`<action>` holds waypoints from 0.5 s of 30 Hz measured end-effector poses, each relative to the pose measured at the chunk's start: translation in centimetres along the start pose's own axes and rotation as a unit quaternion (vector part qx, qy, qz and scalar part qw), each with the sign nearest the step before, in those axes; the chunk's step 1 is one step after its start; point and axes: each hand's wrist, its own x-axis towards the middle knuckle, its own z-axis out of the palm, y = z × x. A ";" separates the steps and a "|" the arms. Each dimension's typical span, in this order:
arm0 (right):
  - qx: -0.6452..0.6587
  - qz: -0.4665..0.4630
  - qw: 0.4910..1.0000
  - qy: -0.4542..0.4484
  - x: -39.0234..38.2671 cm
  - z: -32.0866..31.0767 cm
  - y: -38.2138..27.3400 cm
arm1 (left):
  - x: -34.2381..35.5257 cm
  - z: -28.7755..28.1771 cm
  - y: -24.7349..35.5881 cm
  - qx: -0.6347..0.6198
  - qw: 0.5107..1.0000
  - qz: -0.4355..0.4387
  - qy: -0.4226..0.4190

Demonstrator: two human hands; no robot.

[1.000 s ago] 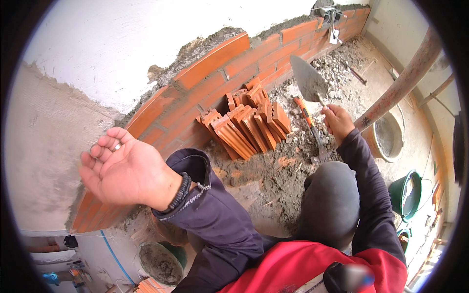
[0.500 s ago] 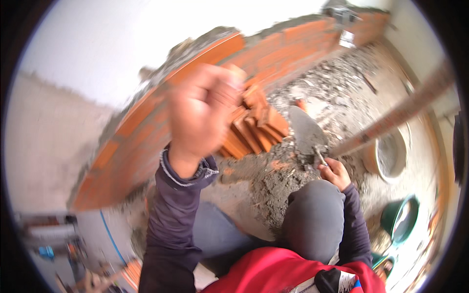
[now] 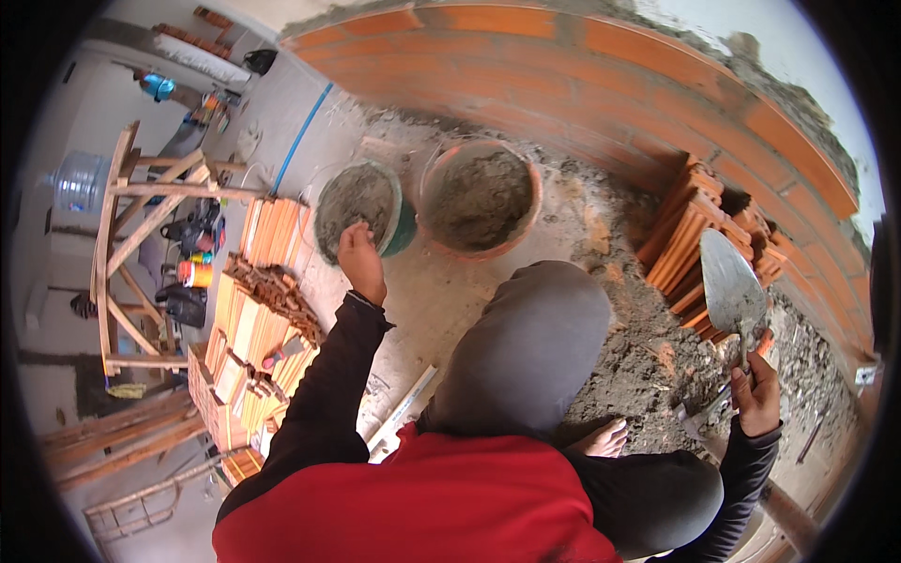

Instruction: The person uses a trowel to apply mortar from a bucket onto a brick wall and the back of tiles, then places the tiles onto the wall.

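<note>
Curving across the upper right, a brick wall [image 3: 526, 70] backs some leaning bricks [image 3: 685, 242]. A green bucket [image 3: 406, 228] sits beside an orange bucket [image 3: 483, 253]. Near the bricks, a trowel [image 3: 732, 281] is gripped in the right hand [image 3: 756, 399]; the left hand [image 3: 362, 263], fingers curled, is at the green bucket's rim, its hold unclear.

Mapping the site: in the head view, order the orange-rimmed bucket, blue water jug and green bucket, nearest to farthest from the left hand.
1. Green bucket, at the left hand.
2. Orange-rimmed bucket, right of it.
3. Blue water jug, far left.
</note>
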 end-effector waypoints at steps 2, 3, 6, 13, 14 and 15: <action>-0.086 -0.041 0.994 -0.048 2.4 0.4 -1.8 | 1.8 -3.6 -5.0 0.045 0.998 -0.035 0.031; -0.112 -0.077 0.989 -0.065 3.8 1.7 -2.6 | 2.0 -5.0 -6.8 0.071 0.995 -0.055 0.042; -0.232 -0.120 0.959 -0.109 7.4 3.4 -6.7 | -1.6 0.4 -7.0 0.023 0.970 -0.226 -0.082; -0.262 -0.159 0.933 -0.192 16.3 14.8 -11.1 | -1.5 6.1 -7.3 -0.083 0.917 -0.298 -0.251; -0.265 -0.161 0.933 -0.184 17.2 16.2 -11.0 | -1.5 6.4 -7.6 -0.097 0.918 -0.290 -0.252; -0.266 -0.165 0.933 -0.178 17.7 17.3 -11.2 | -1.5 6.5 -7.0 -0.111 0.920 -0.282 -0.250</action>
